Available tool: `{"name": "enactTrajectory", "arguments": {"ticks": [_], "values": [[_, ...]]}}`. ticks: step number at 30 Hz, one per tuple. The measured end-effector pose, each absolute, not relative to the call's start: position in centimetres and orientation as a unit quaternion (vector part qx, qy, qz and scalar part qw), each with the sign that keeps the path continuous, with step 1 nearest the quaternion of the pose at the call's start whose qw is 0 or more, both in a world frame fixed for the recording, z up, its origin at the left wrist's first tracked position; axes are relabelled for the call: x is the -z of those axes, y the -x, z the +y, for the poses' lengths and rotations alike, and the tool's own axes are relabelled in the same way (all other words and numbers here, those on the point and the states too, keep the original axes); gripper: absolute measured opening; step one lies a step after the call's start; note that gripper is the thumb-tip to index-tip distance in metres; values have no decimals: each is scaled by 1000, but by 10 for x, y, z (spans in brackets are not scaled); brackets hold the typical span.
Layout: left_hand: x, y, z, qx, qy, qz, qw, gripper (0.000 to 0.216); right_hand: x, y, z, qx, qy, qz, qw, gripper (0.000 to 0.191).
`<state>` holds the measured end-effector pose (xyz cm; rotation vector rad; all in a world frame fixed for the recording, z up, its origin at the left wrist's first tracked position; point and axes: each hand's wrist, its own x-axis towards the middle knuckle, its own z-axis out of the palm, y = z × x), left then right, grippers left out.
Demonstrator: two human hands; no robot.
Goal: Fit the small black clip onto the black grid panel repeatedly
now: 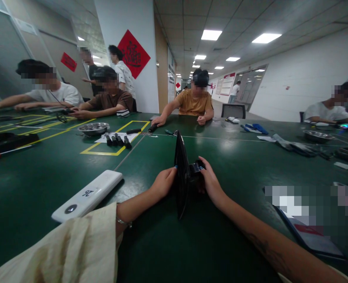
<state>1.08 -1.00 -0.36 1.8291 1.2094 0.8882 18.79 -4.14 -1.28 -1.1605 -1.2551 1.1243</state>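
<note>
A thin, flat black panel (181, 175) stands on edge in front of me, seen almost side-on. From its right face juts a black bracket-like part (195, 169); its exact kind is unclear. My left hand (164, 182) presses against the panel's left side, thumb near its edge and the other fingers mostly hidden. On the other side, my right hand (210, 179) is closed around the bracket-like part, with one finger stretched along its top. To the left of my left arm lies a white oblong device (88, 194) marked 26.
A metal bowl (93, 129) and several short black cylinders (119, 141) are ahead left, near yellow tape. A person in a brown shirt (195, 103) sits opposite, a hand on a black tool. A dark-edged flat item (315, 236) lies at right on the green table (150, 243).
</note>
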Motion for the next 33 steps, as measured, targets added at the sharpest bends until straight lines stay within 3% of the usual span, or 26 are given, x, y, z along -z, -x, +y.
{"name": "enactTrajectory", "arguments": {"ticks": [9, 33], "values": [[9, -12, -6, -352, -701, 465, 411, 49, 10, -187, -42, -466, 490, -516, 525, 58], [5, -11, -6, -330, -735, 472, 357, 47, 10, -189, -42, -469, 491, -517, 522, 57]]}}
